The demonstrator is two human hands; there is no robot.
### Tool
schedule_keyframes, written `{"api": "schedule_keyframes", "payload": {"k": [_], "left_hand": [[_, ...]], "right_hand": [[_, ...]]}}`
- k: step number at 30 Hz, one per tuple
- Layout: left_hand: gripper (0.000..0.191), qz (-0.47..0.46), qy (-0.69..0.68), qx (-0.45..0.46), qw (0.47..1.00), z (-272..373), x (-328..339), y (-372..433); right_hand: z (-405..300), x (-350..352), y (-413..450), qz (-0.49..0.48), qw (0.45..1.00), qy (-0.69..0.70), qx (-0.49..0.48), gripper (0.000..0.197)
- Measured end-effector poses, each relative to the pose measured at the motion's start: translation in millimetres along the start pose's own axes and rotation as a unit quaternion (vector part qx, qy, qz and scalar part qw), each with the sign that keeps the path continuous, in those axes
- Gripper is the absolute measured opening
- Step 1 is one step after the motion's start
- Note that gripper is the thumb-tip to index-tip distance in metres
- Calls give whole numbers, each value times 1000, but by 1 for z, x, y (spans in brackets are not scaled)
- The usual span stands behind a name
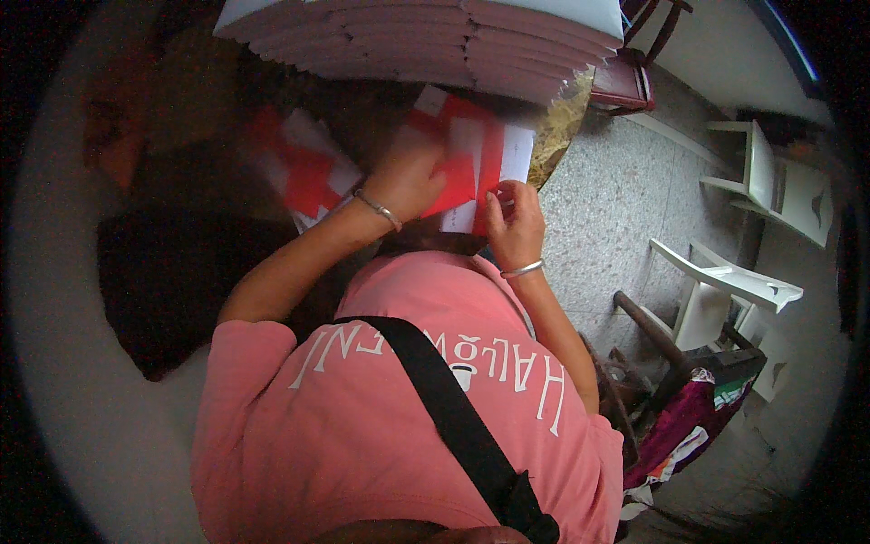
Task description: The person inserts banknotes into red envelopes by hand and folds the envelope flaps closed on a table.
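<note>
Red-and-white paper pieces [465, 146], some bearing small print, lie one over another before me. My left hand [411, 178] is over their left part, its fingers blurred and partly hidden against the red area. I cannot tell whether it grips a piece. At the lower right edge of these pieces, my right hand [518, 221] has its thumb and bent fingers on the paper. A second group of red-and-white paper pieces [309, 170] lies left of my left wrist, blurred and dim.
A tall stack of white-topped paper or card [435, 51] rises just beyond the pieces. To the right are a dark red chair [622, 85], white chairs [731, 275] and a dark wooden chair frame [649, 326] with purple cloth [669, 435] by my right elbow.
</note>
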State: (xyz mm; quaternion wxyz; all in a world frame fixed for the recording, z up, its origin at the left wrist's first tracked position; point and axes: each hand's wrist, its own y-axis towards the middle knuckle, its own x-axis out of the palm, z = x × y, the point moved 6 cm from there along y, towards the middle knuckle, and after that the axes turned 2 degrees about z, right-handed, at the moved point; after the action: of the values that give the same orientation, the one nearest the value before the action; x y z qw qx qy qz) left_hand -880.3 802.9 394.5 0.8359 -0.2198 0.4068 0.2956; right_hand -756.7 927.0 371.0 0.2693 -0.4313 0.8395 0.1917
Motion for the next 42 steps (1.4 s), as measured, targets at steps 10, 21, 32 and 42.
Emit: {"api": "schedule_keyframes", "payload": {"k": [10,21,32,42], "left_hand": [[23,-43,-17,-43,998,14,-3,8],[40,-64,-1,-113,992,-11,27,21],[49,49,-133,-90,986,-37,19,3],[26,68,-177,-101,977,-7,-38,-31]], "right_hand": [[-4,3,-2,17,999,36,-7,13],[9,-1,-4,-26,992,113,49,15],[27,-13,-7,12,994,96,59,13],[16,-5,-7,-80,898,369,225,22]]}}
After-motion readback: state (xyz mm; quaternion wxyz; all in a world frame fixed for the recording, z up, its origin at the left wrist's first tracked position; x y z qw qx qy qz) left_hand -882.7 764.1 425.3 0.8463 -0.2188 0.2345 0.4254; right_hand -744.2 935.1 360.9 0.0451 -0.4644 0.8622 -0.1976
